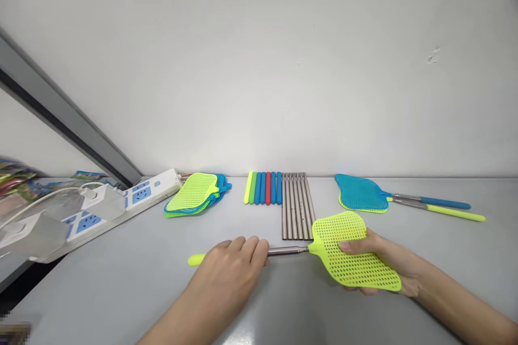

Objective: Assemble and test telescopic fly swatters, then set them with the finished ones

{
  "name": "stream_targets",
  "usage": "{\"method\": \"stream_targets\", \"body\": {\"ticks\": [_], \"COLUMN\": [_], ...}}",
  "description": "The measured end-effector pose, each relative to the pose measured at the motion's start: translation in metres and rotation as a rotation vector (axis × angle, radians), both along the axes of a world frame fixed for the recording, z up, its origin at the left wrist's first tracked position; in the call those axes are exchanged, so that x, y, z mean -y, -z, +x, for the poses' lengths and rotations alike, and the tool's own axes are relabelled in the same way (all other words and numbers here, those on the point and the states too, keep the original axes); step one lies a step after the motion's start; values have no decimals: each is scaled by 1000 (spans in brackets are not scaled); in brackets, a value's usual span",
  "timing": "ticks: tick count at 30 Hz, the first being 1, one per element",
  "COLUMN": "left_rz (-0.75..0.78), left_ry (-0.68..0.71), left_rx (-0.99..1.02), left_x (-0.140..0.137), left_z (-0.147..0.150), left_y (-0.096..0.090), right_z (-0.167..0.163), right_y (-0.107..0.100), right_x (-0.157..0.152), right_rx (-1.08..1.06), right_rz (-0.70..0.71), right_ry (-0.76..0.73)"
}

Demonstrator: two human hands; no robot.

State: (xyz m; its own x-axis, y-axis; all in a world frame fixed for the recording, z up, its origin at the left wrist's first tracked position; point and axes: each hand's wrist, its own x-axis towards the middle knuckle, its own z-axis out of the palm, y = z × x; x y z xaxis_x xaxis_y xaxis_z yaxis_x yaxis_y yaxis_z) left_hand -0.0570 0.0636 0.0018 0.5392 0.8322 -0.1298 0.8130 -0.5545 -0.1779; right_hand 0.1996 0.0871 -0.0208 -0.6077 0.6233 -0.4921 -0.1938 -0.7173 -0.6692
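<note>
Yellow swatter [318,248]: held lengthwise across the lower centre of the frame, its handle [197,260] directed left and its mesh head [364,269] right.
Left hand [238,267]: closed around the handle side.
Right hand [384,250]: gripped on the mesh head, the thumb laid over its upper face.
Metal tubes [297,207]: laid side by side on the grey surface [121,291], centre.
Coloured sleeves [263,188]: aligned left of the tubes.
Loose heads [194,191]: stacked at centre left.
Two other swatters [362,194]: overlapped at right.
Power strip [149,186]: seen at left.
</note>
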Motion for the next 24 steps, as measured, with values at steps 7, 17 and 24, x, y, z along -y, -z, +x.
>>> {"method": "stream_targets", "body": {"ticks": [7, 17, 24], "left_rz": [-114, -137, -108], "left_ry": [19, -55, -55], "left_rx": [210, 245, 109], "left_x": [-11, -21, -20], "left_z": [-11, -36, -25], "left_y": [-17, -22, -23], "right_z": [-2, 9, 8], "right_y": [9, 6, 13], "right_x": [-1, -8, -7], "right_rx": [-68, -41, 50], "right_rz": [29, 15, 56], "right_ry": [51, 150, 171]}}
